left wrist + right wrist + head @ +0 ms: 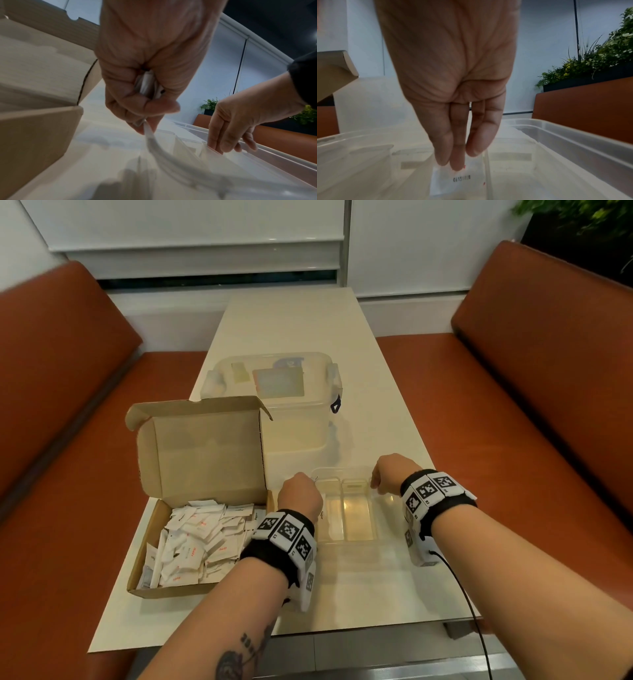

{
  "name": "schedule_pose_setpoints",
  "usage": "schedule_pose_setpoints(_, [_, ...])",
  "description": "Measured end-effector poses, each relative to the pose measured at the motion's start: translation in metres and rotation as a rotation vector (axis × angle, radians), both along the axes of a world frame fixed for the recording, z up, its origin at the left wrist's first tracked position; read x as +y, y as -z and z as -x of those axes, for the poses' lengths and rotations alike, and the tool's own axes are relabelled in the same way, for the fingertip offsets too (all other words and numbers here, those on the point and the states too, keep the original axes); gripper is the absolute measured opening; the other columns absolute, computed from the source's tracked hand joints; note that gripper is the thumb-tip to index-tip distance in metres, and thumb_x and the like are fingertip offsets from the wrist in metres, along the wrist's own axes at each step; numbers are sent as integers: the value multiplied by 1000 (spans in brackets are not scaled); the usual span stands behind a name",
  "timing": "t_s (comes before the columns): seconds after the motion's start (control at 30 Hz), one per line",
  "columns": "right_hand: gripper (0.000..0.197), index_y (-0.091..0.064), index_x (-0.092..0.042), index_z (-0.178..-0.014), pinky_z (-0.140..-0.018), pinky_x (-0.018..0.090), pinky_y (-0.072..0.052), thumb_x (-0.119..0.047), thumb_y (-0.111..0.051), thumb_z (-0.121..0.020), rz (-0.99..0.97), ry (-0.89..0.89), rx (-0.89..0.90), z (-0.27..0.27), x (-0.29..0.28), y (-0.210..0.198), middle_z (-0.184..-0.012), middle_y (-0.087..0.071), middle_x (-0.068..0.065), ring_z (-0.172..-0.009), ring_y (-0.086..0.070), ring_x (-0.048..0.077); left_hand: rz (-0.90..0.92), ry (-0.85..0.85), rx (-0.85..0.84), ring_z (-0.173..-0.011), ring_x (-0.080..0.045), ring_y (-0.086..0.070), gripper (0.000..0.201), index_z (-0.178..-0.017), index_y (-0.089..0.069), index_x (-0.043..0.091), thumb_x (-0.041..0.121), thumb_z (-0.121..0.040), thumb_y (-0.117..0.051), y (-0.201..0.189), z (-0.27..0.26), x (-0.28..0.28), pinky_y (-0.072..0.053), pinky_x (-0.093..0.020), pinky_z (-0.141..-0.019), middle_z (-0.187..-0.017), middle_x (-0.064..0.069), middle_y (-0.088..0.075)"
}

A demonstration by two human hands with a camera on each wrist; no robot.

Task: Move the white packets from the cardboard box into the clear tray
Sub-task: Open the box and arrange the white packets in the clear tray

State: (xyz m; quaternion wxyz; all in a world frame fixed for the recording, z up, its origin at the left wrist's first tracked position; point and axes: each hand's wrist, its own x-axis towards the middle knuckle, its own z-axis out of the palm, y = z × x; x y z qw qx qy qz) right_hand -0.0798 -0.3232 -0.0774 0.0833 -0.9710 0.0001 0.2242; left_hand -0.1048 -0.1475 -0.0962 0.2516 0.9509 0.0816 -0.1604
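Note:
An open cardboard box (171, 590) at the table's left holds several white packets (198, 542) with red print. Right of it lies the clear tray (358, 522), split by dividers. My left hand (301, 491) hovers over the tray's far left corner. In the left wrist view this left hand (145, 121) grips a bunch of white packets (147, 83), and one packet (149, 134) hangs from the fingertips. My right hand (376, 479) reaches into the tray's far right side. There the right hand (458, 161) pinches the top of a white packet (457, 180) standing beside a divider.
A clear lidded container (274, 392) stands behind the box and tray. Orange benches (51, 405) run along both long sides of the table. A black cable (462, 594) hangs from my right wrist over the near table edge. Plants (599, 56) grow behind the right bench.

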Motion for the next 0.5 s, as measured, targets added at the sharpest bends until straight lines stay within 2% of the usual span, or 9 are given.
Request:
schedule_pose_setpoints(0.13, [24, -69, -7, -109, -95, 35, -49, -6, -63, -86, -22, 1, -20, 1, -1, -1, -115, -66, 9, -105, -62, 25, 25, -10, -16, -101, -32, -62, 20, -111, -51, -1, 0, -92, -44, 1, 1, 2, -46, -30, -70, -114, -19, -61])
schedule_pose_setpoints(0.2, [21, -70, -6, -106, -93, 35, -50, -7, -63, -86, -56, 6, -70, 1, 1, -5, -112, -67, 10, -102, -63, 25, 64, -31, -47, -99, -34, -62, 20, -111, -51, -1, 1, -92, -43, 0, 4, 4, -52, -33, -75, -114, -20, -59])
schedule_pose_setpoints(0.27, [17, -71, -7, -101, -92, 34, -51, -6, -62, -87, -125, 7, -135, 1, 5, -10, -107, -68, 9, -98, -63, 24, 119, -69, -131, -95, -36, -62, 19, -110, -51, -2, 3, -94, -42, -1, 5, 6, -55, -41, -79, -112, -21, -57])
schedule_pose_setpoints(0.33, [14, -71, -7, -97, -89, 32, -51, -8, -61, -87, -233, -1, -200, 3, 13, -15, -103, -69, 7, -94, -63, 21, 198, -121, -228, -90, -36, -63, 19, -110, -51, -2, 3, -93, -45, -5, 0, 8, -56, -44, -76, -111, -20, -56])
schedule_pose_setpoints(0.4, [13, -72, -8, -96, -77, 23, -50, -11, -62, -88, -380, -12, -263, 7, 22, -19, -97, -70, 5, -82, -61, 14, 395, -208, -260, -79, -31, -65, 26, -114, -51, 0, 1, -88, -55, -13, -7, 7, -59, -39, -65, -108, -19, -57])
schedule_pose_setpoints(0.43, [14, -72, -8, -96, -68, 19, -48, -12, -62, -88, -458, -11, -289, 9, 28, -21, -94, -70, 5, -75, -59, 11, 531, -255, -227, -70, -26, -64, 33, -117, -50, 2, 0, -86, -60, -18, -10, 6, -59, -35, -58, -103, -17, -59])
schedule_pose_setpoints(0.5, [15, -72, -8, -94, -56, 15, -46, -14, -60, -89, -619, 30, -319, 13, 37, -23, -89, -70, 6, -66, -57, 10, 797, -325, -104, -56, -19, -62, 40, -116, -51, 3, -2, -81, -69, -25, -11, 3, -58, -30, -55, -89, -14, -60])
